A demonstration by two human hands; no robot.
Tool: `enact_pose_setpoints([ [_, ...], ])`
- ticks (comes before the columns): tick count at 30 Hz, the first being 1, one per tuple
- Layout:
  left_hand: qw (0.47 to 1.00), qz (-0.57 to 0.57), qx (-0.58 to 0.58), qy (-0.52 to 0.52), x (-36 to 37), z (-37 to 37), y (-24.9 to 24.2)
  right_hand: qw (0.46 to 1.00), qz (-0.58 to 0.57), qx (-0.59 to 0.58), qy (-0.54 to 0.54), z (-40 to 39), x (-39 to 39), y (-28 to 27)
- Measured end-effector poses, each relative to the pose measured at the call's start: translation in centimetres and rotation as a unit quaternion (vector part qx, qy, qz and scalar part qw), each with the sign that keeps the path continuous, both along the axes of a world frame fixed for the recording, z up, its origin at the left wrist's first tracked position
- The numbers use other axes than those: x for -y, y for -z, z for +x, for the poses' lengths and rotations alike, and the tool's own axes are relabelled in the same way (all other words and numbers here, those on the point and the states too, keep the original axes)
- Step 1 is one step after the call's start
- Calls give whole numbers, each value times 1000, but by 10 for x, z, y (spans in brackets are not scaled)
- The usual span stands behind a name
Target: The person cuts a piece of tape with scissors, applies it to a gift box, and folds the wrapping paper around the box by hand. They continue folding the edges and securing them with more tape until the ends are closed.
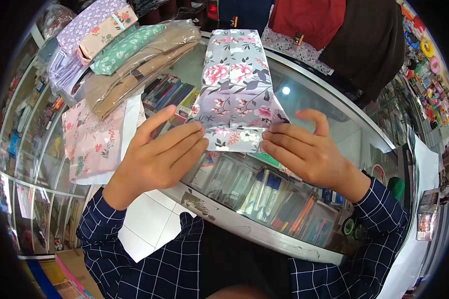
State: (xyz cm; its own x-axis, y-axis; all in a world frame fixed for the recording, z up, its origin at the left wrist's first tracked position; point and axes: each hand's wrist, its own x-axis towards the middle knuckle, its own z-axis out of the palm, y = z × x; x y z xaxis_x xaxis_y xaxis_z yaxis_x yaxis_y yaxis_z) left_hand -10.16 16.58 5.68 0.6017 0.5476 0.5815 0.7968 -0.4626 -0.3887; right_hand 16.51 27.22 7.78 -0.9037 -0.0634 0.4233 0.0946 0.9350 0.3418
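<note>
A long parcel in grey floral wrapping paper [236, 74] lies on the glass counter, pointing away from me. Its near end is unfolded, with side flaps flaring out and a folded strip along the near edge. My left hand [159, 154] pinches the left corner of that strip between its fingers, with the index finger or thumb raised. At the right corner, my right hand [309, 149] presses its fingertips on the paper in the same way. What lies inside the parcel is hidden.
Plastic-wrapped brown cloth [144, 65], patterned wrapped bundles [127, 47] and pink floral paper [96, 144] lie at the left. Red [307, 20] and dark brown cloths [366, 45] drape over the far counter edge. Pens and boxes show under the glass [329, 129]. White sheets [424, 164] stand at the right.
</note>
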Motion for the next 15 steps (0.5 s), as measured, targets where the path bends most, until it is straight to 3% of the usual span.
enact_pose_setpoints([
  [4,996,-44,71,-23,-6,8,-5,999,-29,-42,5,-6,-1,-6],
  [8,992,10,124,-20,-11,27,-3,986,-134,-96,-4,-10,-11,6],
  [15,994,6,111,-23,-25,19,-15,997,-36,-63,-26,-11,-6,-22],
])
